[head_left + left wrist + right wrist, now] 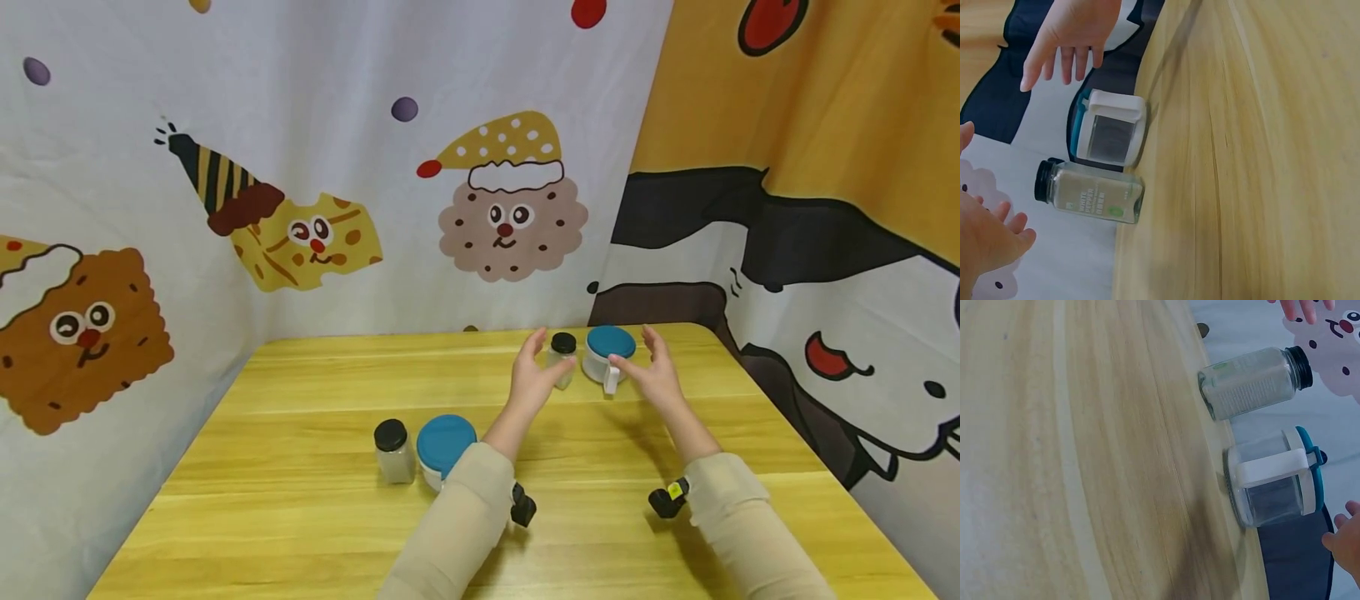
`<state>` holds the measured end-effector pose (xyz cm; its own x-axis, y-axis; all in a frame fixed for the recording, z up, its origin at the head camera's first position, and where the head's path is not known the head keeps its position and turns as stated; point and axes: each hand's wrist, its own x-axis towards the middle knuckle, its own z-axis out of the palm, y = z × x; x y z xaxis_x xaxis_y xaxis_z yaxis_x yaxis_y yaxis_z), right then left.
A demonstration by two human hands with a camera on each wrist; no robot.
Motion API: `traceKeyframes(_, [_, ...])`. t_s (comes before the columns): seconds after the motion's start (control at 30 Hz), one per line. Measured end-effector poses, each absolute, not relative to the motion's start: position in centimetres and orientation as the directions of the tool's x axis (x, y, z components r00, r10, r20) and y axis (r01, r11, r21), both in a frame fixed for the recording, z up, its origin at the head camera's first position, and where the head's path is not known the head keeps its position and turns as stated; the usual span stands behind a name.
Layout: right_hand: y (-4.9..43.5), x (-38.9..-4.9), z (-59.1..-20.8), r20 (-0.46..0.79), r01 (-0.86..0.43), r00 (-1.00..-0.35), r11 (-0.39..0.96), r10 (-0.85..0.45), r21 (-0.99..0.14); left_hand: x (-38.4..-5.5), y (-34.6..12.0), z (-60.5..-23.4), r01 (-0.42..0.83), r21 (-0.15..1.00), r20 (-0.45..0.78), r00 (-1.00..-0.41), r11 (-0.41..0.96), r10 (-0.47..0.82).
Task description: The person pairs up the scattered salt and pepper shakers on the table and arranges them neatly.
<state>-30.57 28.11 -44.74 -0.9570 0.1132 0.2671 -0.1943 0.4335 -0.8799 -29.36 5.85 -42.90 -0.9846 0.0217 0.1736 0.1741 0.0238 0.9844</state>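
Toward the far edge of the table, a glass pepper jar (562, 364) with a black cap stands beside a clear container (597, 366) with a blue lid and white handle. My left hand (531, 382) is at the jar's left, fingers spread and thumb overlapping the jar in the head view. On the other side, my right hand (658, 379) is spread with its thumb near the container's handle. Both hands hold nothing. "White pepper" shows on the jar's label (1094, 197) in the left wrist view. The handle (1272, 469) faces the right wrist camera.
Nearer on the wooden table (300, 433) stand a second black-capped jar (394, 452) and a second blue-lidded container (446, 446), partly hidden by my left sleeve (465, 517). A printed curtain (337, 150) hangs behind the table and along its sides.
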Motion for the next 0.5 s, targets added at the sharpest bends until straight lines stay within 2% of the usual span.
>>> traceKeyframes(0.5, [28.3, -31.7, -45.3, 0.215, -0.142, -0.971, 0.464, 0.107, -0.874, -31.2, 6.4, -43.8, 0.172, 0.981, 0.171, -0.985, 0.088, 0.016])
